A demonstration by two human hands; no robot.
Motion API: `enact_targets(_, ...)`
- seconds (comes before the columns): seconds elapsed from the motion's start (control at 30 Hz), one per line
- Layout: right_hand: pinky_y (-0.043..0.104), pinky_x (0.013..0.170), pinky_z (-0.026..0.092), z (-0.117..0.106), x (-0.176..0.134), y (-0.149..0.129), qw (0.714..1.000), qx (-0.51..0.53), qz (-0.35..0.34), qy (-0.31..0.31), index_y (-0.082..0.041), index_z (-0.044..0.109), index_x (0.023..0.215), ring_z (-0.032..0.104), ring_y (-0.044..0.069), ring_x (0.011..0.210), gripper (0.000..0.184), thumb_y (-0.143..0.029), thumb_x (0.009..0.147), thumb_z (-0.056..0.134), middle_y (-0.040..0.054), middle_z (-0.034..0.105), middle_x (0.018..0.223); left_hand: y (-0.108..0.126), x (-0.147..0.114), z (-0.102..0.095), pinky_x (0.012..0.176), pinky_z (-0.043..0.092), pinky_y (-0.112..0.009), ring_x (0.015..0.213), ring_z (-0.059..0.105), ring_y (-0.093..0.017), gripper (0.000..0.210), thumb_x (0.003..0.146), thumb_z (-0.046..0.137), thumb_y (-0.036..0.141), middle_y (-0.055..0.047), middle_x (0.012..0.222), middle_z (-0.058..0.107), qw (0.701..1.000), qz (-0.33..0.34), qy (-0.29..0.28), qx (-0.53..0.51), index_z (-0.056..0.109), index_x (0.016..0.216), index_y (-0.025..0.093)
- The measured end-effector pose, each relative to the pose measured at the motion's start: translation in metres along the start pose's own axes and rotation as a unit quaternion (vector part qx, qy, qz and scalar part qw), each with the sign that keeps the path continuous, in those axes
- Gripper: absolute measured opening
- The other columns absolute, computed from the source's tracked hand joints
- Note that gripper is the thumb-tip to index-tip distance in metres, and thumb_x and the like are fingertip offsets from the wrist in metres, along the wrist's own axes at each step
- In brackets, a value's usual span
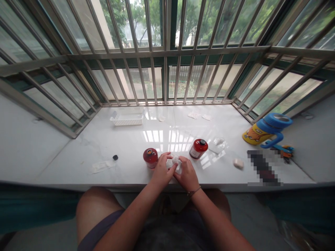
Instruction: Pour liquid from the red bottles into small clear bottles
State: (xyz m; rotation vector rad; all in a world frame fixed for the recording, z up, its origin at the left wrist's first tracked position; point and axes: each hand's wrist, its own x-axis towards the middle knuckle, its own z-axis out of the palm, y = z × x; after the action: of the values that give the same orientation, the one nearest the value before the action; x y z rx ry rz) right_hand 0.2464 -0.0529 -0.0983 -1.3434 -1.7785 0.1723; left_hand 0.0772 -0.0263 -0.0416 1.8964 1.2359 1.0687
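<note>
Both hands meet near the front edge of the white sill, their fingers closed around a crumpled white wad point(176, 161) that looks like tissue or thin plastic. My left hand point(162, 171) pinches it from the left, and my right hand point(188, 174) grips it from the right. Just left of my left hand stands an uncapped red bottle point(150, 159), partly covered by the fingers. A second red bottle point(199, 149), with a black top and a pale label, stands beyond my right hand. Farther left lies a small black cap point(115, 157).
A white perforated basket point(128, 120) sits at the back left. Flat white wrappers point(102, 166) and a white packet point(217, 145) lie about. On the right are a pinkish lump point(238, 163), a blue-and-yellow flask point(261, 130) and a blurred-out dark object point(263, 167). Metal bars point(167, 53) enclose the back.
</note>
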Motion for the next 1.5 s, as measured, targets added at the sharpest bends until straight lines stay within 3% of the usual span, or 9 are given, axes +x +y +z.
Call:
enact_targets(0.2, 0.054, 0.098, 0.059, 0.0, 0.0, 0.0, 1.0, 0.0, 0.0, 0.0, -0.023, 0.048, 0.143, 0.063, 0.032, 0.113, 0.058, -0.037, 0.094, 0.076, 0.0137, 0.065, 0.127, 0.003, 0.001, 0.005, 0.12, 0.047, -0.053, 0.139, 0.059, -0.029, 0.033, 0.091, 0.076, 0.023, -0.013, 0.138, 0.063, 1.0, -0.006, 0.011, -0.02, 0.059, 0.12, 0.022)
enact_targets(0.47, 0.054, 0.098, 0.059, 0.0, 0.0, 0.0, 1.0, -0.015, -0.006, 0.008, -0.023, 0.047, 0.143, 0.063, 0.033, 0.112, 0.054, -0.036, 0.096, 0.072, 0.0146, 0.065, 0.127, 0.007, 0.013, 0.009, 0.119, 0.05, -0.052, 0.132, 0.064, -0.029, 0.013, 0.095, 0.075, 0.026, -0.012, 0.136, 0.065, 0.999, -0.023, -0.017, -0.04, 0.071, 0.106, 0.021)
enact_targets(0.63, 0.055, 0.098, 0.059, 0.001, 0.0, 0.001, 1.0, -0.015, -0.006, 0.009, -0.023, 0.047, 0.144, 0.063, 0.033, 0.113, 0.054, -0.035, 0.096, 0.071, 0.0147, 0.065, 0.127, 0.001, 0.011, 0.007, 0.124, 0.046, -0.056, 0.14, 0.06, -0.03, 0.023, 0.099, 0.068, 0.027, -0.014, 0.145, 0.064, 0.998, -0.004, -0.049, -0.026, 0.072, 0.122, 0.023)
enact_targets(0.9, 0.054, 0.097, 0.06, 0.001, 0.0, -0.001, 1.0, -0.022, 0.004, 0.013, -0.023, 0.049, 0.139, 0.063, 0.033, 0.111, 0.05, -0.031, 0.095, 0.071, 0.014, 0.066, 0.125, -0.004, -0.001, 0.009, 0.128, 0.043, -0.058, 0.151, 0.053, -0.027, 0.045, 0.103, 0.05, 0.017, -0.015, 0.161, 0.056, 0.999, 0.008, -0.052, -0.006, 0.051, 0.148, 0.023)
enact_targets(1.0, 0.054, 0.097, 0.06, 0.001, 0.0, 0.0, 0.999, -0.028, 0.002, 0.016, -0.023, 0.05, 0.139, 0.063, 0.032, 0.111, 0.052, -0.035, 0.094, 0.073, 0.0144, 0.066, 0.126, -0.003, -0.003, 0.007, 0.128, 0.043, -0.059, 0.152, 0.053, -0.027, 0.044, 0.105, 0.046, 0.016, -0.015, 0.16, 0.057, 0.999, 0.004, -0.047, -0.012, 0.05, 0.149, 0.022)
enact_targets(1.17, 0.054, 0.096, 0.061, 0.001, -0.001, 0.0, 1.0, -0.021, 0.005, 0.019, -0.023, 0.05, 0.14, 0.065, 0.032, 0.11, 0.053, -0.036, 0.094, 0.073, 0.0137, 0.067, 0.123, 0.002, -0.003, 0.006, 0.126, 0.046, -0.059, 0.149, 0.056, -0.03, 0.05, 0.099, 0.062, 0.019, -0.017, 0.158, 0.058, 0.999, 0.001, -0.042, -0.025, 0.051, 0.147, 0.023)
enact_targets(1.33, 0.055, 0.095, 0.061, 0.001, -0.001, 0.001, 1.0, -0.017, 0.004, 0.021, -0.024, 0.049, 0.141, 0.064, 0.033, 0.11, 0.055, -0.038, 0.094, 0.074, 0.0145, 0.066, 0.126, 0.006, -0.004, 0.01, 0.116, 0.054, -0.056, 0.143, 0.061, -0.035, 0.064, 0.09, 0.08, 0.029, -0.02, 0.156, 0.059, 0.996, -0.047, -0.016, -0.068, 0.047, 0.145, 0.023)
enact_targets(1.5, 0.055, 0.093, 0.062, 0.003, -0.002, 0.002, 1.0, -0.012, 0.009, 0.028, -0.024, 0.05, 0.139, 0.065, 0.032, 0.108, 0.054, -0.04, 0.094, 0.076, 0.0136, 0.066, 0.123, 0.007, -0.001, 0.011, 0.118, 0.051, -0.057, 0.14, 0.061, -0.034, 0.058, 0.084, 0.086, 0.028, -0.017, 0.151, 0.061, 0.998, -0.05, -0.027, -0.034, 0.054, 0.133, 0.023)
